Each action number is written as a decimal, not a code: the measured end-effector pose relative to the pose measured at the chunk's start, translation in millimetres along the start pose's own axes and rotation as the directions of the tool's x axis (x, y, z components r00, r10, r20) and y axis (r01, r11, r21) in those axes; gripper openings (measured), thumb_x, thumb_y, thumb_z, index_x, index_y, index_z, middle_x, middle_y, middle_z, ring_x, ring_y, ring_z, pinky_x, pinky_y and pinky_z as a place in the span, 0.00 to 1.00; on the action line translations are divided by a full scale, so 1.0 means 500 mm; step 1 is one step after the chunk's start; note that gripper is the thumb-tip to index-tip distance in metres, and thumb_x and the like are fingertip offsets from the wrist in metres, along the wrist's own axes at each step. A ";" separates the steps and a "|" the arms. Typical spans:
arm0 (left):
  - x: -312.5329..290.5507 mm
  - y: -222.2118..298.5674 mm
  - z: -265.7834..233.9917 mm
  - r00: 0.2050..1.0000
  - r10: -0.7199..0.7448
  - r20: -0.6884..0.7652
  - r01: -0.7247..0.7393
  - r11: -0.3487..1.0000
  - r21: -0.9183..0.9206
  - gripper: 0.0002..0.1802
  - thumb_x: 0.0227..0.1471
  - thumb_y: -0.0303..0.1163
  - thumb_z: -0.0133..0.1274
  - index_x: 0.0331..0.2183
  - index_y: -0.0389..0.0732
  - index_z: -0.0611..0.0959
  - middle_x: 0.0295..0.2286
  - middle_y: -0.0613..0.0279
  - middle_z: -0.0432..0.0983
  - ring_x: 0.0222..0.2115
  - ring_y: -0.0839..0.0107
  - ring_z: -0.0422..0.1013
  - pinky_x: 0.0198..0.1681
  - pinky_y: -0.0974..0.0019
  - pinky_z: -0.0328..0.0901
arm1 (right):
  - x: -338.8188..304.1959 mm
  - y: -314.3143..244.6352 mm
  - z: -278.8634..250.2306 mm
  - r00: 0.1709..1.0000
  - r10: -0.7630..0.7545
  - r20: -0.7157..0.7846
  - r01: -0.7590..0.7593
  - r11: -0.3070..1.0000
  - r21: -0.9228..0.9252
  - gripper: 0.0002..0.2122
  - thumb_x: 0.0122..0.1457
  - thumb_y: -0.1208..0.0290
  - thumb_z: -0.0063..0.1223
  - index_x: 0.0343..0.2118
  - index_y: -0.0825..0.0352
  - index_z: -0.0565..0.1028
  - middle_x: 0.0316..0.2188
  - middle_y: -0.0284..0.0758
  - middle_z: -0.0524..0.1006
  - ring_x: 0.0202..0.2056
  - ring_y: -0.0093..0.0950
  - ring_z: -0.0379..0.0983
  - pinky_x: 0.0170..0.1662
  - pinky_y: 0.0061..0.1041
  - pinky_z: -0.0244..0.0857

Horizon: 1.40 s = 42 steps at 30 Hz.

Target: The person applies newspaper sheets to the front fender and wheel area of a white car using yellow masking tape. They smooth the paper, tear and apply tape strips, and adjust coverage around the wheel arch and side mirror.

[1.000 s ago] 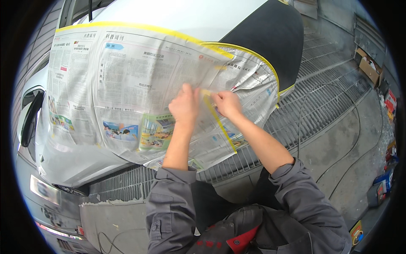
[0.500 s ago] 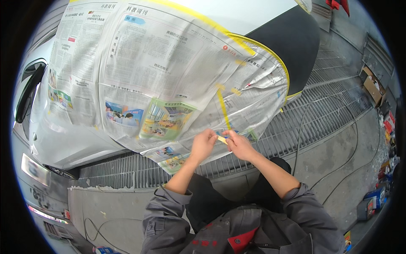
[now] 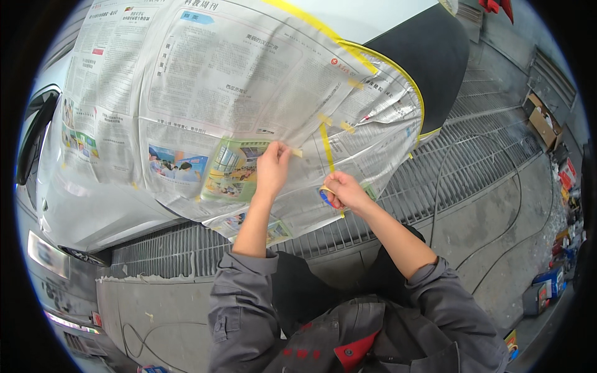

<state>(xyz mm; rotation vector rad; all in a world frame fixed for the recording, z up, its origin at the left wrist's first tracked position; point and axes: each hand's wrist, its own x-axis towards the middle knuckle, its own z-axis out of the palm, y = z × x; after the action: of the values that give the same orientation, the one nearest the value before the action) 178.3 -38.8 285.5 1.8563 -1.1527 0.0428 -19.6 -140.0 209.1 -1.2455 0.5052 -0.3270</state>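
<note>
Newspaper masking [image 3: 236, 93] is thin and tears easily. Left hand [image 3: 272, 169] pinches a tape strip [image 3: 296, 152] at its edge; right hand [image 3: 345, 191] grips the tape roll [image 3: 326, 196].

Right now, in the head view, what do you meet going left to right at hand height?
White car body → newspaper sheets → left hand → yellow tape strip → right hand with tape roll → floor grating → cardboard box.

Newspaper sheets [image 3: 236, 81] taped over white car [image 3: 87, 211].
</note>
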 end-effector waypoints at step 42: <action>-0.166 -0.091 -0.026 0.912 0.260 -0.317 -0.240 0.965 0.102 0.04 0.56 0.25 0.58 0.34 0.38 0.79 0.32 0.51 0.77 0.33 0.61 0.75 0.42 0.59 0.69 | 0.124 0.207 0.004 0.946 -0.183 -0.266 0.084 0.935 -0.344 0.10 0.66 0.69 0.47 0.32 0.67 0.76 0.23 0.35 0.79 0.19 0.22 0.72 0.22 0.26 0.64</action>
<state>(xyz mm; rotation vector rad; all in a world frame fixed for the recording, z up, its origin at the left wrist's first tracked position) 170.0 34.0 224.4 1.6628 -1.1526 0.5204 30.2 -139.1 99.3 -1.5714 0.7546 -0.5690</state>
